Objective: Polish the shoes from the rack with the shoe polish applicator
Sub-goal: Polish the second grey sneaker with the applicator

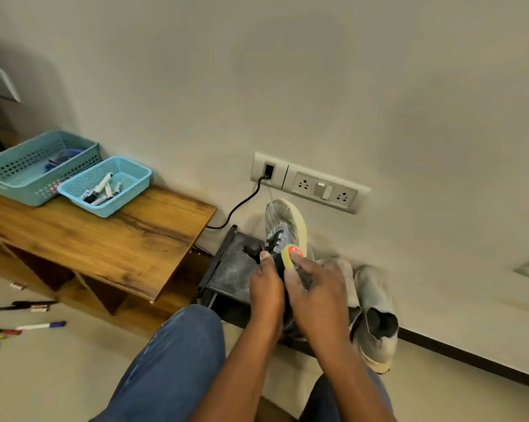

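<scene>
Just below the middle of the frame, the right hand (315,295) pinches a small shoe polish applicator (291,255), its forefinger laid along the orange top while the yellow sponge side presses against the held shoe (283,228). The left hand (266,284) grips that shoe from the other side, thumb up by the dark laces (the fingers themselves are hidden behind it). The shoe is a grey, worn sneaker with a pale yellowish sole, held toe-up so that its toe points toward the wall socket plate (310,182). The applicator sits at the lace area, right at the fingertips of the right hand, with the shoe's toe rising above both hands. Behind and below the hands stands a low black shoe rack (231,269), dusty on its top shelf, and a second grey shoe (375,318) rests at its right end, near the wall's dark skirting. A black cable (241,205) runs down from the socket plate. To the left is a wooden bench (111,239) carrying two blue baskets (41,167), the smaller holding markers. More pens (41,325) lie on the beige floor at lower left, and knees in blue jeans (178,357) fill the bottom.
</scene>
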